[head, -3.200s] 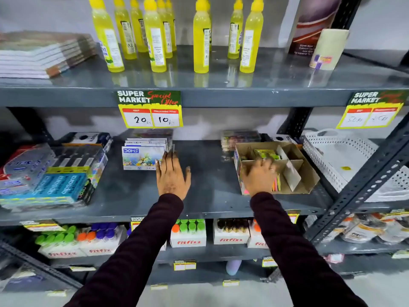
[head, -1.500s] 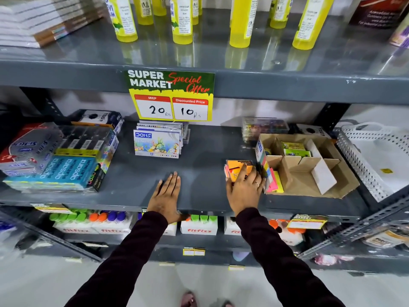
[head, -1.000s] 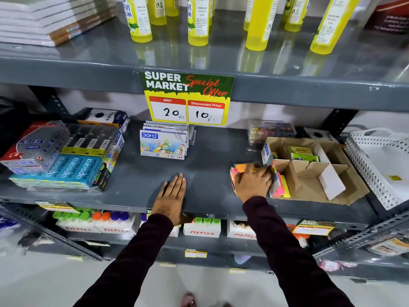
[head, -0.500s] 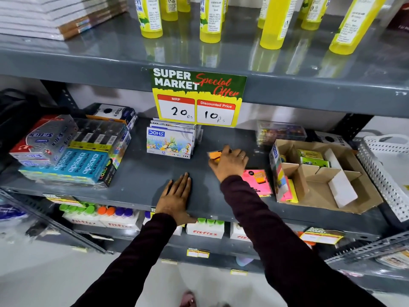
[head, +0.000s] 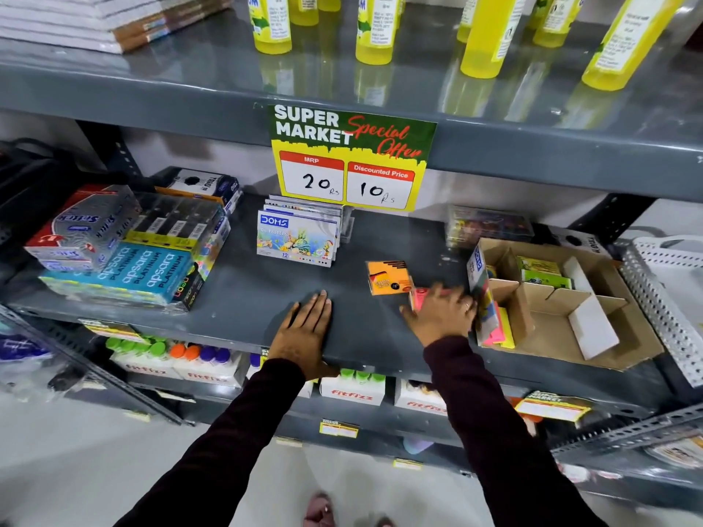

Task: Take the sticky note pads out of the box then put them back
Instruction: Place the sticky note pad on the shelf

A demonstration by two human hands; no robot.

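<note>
An orange sticky note pad [head: 390, 277] lies flat on the grey middle shelf [head: 243, 298]. To its right, a pink pad [head: 417, 298] shows only a corner from under my right hand [head: 441, 315]. That hand is motion-blurred, its fingers stretched toward the left wall of the cardboard box [head: 570, 336]. Inside that wall stand more pads [head: 494, 325] in pink, yellow and blue, and green pads [head: 540, 270] sit in a back compartment. My left hand [head: 304, 332] rests flat on the shelf's front edge, holding nothing.
A DOMS pastel box stack [head: 296, 237] stands behind my left hand. Apsara pencil packs [head: 137, 268] fill the shelf's left. A white perforated basket [head: 662, 298] sits right of the box. Yellow bottles [head: 374, 28] line the upper shelf; a price sign [head: 350, 161] hangs from its edge.
My right hand let go of the orange pad on the shelf and swung back right, over the pink pad toward the box. My left hand stayed flat on the shelf.
</note>
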